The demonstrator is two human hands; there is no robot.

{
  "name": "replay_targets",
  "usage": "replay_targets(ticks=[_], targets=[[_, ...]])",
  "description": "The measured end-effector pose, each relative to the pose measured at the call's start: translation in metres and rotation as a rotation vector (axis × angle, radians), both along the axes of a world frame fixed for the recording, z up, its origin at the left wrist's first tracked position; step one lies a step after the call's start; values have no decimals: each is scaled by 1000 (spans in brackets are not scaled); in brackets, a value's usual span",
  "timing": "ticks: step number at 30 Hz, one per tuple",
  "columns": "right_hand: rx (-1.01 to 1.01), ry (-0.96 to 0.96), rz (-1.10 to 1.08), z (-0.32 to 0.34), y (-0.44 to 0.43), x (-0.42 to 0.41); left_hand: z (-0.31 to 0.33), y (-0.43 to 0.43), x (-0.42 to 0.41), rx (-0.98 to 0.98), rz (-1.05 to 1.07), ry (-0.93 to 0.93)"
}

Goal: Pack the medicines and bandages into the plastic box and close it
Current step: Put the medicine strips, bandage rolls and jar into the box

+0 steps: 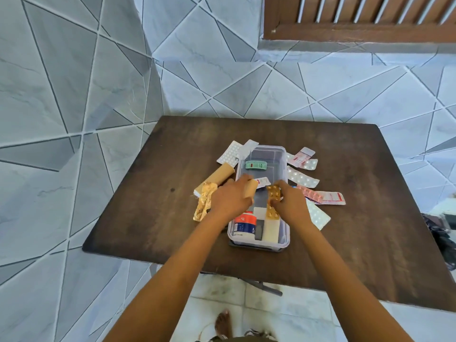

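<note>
A clear plastic box (283, 166) stands open in the middle of the dark wooden table (153, 208). Inside lie a green blister strip (255, 165), a red-and-white bottle (244, 224) and a white packet (271, 229). My left hand (229, 199) is over the box, shut on a tan bandage roll (250, 188). My right hand (291, 203) grips an orange blister strip (273, 193) above the box. Another tan bandage roll (217, 177) and a gold foil strip (203, 203) lie left of the box.
White blister strips (229, 153) lie behind the box on the left. Several white and pink strips (320, 196) are scattered right of it. A tiled wall stands behind the table. My bare foot (223, 325) shows on the floor below.
</note>
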State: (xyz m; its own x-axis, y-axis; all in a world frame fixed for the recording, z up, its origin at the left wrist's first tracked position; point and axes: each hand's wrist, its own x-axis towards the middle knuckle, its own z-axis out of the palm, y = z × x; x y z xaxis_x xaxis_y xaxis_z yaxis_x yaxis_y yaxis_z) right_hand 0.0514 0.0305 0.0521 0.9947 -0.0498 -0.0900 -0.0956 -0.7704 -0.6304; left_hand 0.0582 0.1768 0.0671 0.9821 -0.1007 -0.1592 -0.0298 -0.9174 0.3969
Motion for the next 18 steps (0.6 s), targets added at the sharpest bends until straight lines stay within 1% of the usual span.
replay_targets(ticks=[4,8,11,14,16,17,18], targets=[[-64,33,-2,-8,6,22,-16,-18,29,79,21,-39],[-131,92,-1,-18,12,42,-31,-25,49,249,-142,15],[-222,126,0,-25,18,49,-47,-30,53,327,-198,96],[-383,155,48,-30,22,50,-52,-26,53,284,-212,120],[-496,179,100,-29,25,49,-42,-18,54,164,-223,78],[-551,155,124,-29,25,48,-35,-11,54,85,-202,61],[-620,85,138,-27,26,47,-28,-1,55,8,-162,53]])
